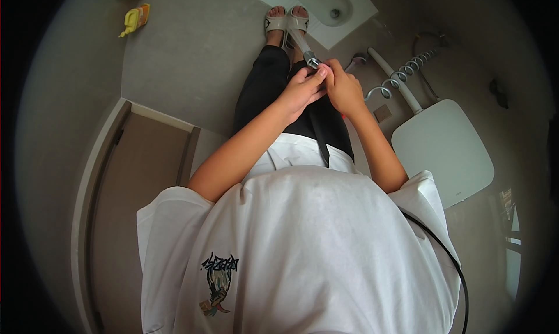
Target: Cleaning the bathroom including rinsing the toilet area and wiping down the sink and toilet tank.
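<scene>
A chrome spray nozzle (312, 60) is held out in front of my thighs, pointing down towards my feet. A pale, translucent streak, which looks like water, runs from its tip past my sandals. My left hand (302, 89) holds the near end of the nozzle from the left, thumb on top. From the other side my right hand (344, 88) closes on the same end, its fingers meeting the left thumb. Something pinkish shows between the fingertips. A silver coiled hose (408, 67) passes behind my right hand; its joint with the nozzle is hidden.
A squat toilet (327, 6) lies beyond my feet. At right are a white wall-mounted water heater (443, 152), a pale pipe (395, 80), a dark shower head (359, 59) and a wall socket plate (382, 113). Yellow bottle (135, 19) and door (139, 159) are at left.
</scene>
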Motion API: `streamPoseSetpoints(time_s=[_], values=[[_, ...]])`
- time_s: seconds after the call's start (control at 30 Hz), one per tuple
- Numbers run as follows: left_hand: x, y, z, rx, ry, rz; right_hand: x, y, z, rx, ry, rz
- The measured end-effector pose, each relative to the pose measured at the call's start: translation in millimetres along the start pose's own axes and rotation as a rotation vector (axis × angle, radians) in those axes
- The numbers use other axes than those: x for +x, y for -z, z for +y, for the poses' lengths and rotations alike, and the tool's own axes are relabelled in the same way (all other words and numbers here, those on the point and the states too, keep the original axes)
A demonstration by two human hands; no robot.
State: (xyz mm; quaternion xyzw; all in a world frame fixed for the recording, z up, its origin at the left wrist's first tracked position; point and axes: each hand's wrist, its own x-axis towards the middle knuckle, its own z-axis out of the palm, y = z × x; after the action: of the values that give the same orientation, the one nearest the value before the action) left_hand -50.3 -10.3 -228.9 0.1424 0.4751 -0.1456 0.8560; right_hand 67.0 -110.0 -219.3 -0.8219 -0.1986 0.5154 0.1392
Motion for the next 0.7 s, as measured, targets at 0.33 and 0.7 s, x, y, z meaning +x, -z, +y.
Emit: streamPoseSetpoints(time_s=[0.33,0.7], values=[[0,-18,19,0.104,0.051,-0.14,-15,7,0,-0.096,-0.015,0.242],[-51,-44,48,0.095,-0.122,-0.409,-49,61,-43,0.312,0.444,0.129]])
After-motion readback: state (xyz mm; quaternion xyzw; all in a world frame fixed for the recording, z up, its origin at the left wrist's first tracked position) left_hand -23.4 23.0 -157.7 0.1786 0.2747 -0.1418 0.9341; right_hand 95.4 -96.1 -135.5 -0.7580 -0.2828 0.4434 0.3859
